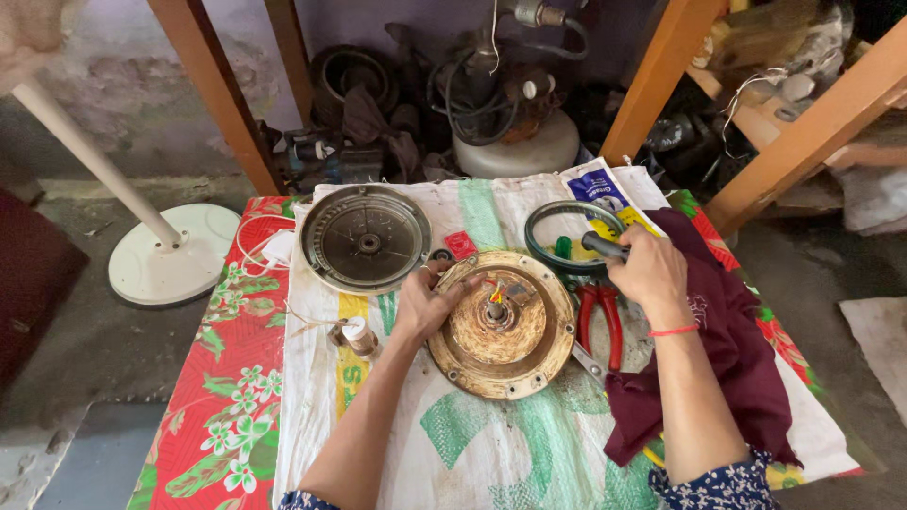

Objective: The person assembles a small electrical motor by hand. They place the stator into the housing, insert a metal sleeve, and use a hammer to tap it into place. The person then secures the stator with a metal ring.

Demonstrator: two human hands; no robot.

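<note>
A round, rusty tan motor housing [501, 364] with a central shaft lies on a white printed sack [491, 444]. My left hand [427, 302] rests on its left rim, fingers curled over the edge. My right hand [647, 269] is closed around a dark tool handle [603, 246] just right of the housing's upper edge. Red-handled pliers [600, 321] lie under that hand. A grey round motor cover [365, 238] sits to the upper left.
A green ring [543, 219] and a maroon cloth [732, 340] lie on the right. A small spool [357, 335] sits left of the housing. A red floral cloth [213, 397] covers the table. A white fan stand base [170, 255] is on the floor; motor parts [491, 104] are behind.
</note>
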